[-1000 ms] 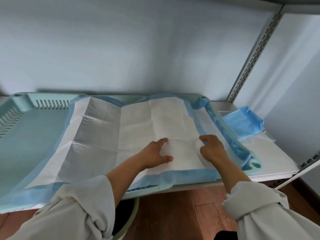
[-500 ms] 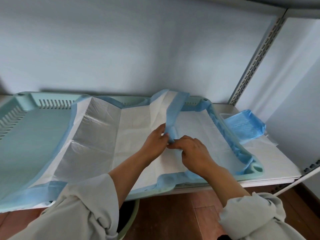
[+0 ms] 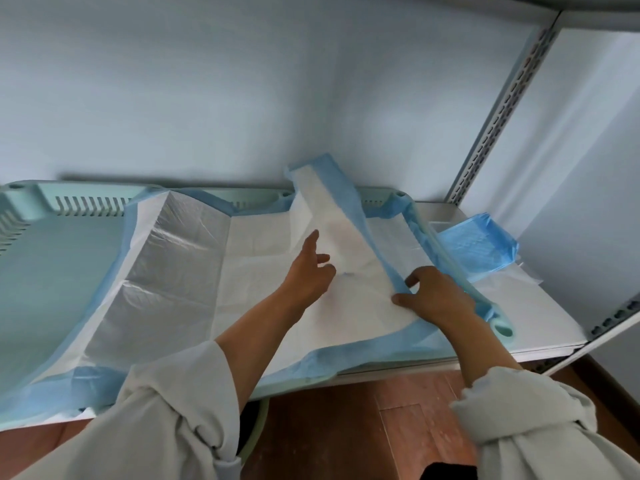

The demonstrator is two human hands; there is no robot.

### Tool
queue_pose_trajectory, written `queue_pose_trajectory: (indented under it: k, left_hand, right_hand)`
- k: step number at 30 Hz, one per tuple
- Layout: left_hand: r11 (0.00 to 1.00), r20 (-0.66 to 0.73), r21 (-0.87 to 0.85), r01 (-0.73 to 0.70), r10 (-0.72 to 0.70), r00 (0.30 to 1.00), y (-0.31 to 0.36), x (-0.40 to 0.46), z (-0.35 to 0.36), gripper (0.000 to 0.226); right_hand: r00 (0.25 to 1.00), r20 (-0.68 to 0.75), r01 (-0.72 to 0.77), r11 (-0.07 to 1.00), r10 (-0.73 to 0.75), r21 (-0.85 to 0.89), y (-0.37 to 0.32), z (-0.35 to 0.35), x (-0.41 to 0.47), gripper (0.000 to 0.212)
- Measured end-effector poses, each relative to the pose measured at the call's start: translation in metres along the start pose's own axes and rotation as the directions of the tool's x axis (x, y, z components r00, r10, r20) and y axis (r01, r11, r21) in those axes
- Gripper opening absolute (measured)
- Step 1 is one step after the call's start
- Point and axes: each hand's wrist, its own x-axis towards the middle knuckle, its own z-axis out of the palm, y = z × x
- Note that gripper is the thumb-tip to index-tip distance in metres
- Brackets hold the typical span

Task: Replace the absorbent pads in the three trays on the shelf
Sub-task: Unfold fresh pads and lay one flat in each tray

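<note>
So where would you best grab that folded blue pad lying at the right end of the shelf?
Pinch the folded blue pad at its near right corner, coming from the front. That corner lies free on the shelf, while its left edge sits tight against the tray wall, leaving little room for fingers there.

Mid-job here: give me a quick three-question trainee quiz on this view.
1. True or false: the folded blue pads lie inside the tray.
2. Which hand pinches the blue border of the pad? A left, B right.
3. Fill in: the left hand rests ___ on the pad's white face.

Key: 1 false, they lie on the shelf beside it; 2 B, right hand; 3 open.
</note>
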Motion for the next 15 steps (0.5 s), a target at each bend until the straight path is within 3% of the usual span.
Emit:
queue_pose_trajectory:
  k: [2,5,8,11,13,15]
  left_hand:
    - [0.994,0.077,0.109,0.009,-0.017,0.997,-0.003,-0.002,0.002,0.064]
    - [0.977,0.144,0.212,-0.030,-0.001,0.990,-0.005,-0.005,0.004,0.052]
    - [0.963,0.164,0.261,-0.061,0.018,0.986,-0.006,-0.007,0.005,0.050]
    - [0.957,0.139,0.282,-0.067,0.028,0.990,-0.009,-0.007,0.003,0.048]
    - [0.953,0.121,0.299,-0.057,0.022,0.992,-0.012,-0.007,0.000,0.047]
    - [0.948,0.123,0.317,-0.027,-0.013,0.992,-0.017,-0.007,-0.008,0.047]
  right_hand:
    - [0.999,-0.039,-0.034,0.999,0.033,-0.020,0.003,0.000,0.001,0.036]
    - [0.995,-0.101,-0.043,0.976,0.022,-0.212,-0.001,0.004,-0.002,0.037]
    - [0.968,-0.170,0.146,0.968,-0.183,-0.206,-0.014,0.009,-0.003,0.052]
    - [0.970,0.024,0.242,0.970,-0.242,0.001,-0.027,0.019,-0.002,0.066]
    - [0.963,0.225,0.170,0.981,-0.146,-0.091,-0.028,0.024,-0.001,0.061]
    - [0.963,0.252,0.158,0.955,-0.093,-0.252,-0.030,0.026,-0.003,0.048]
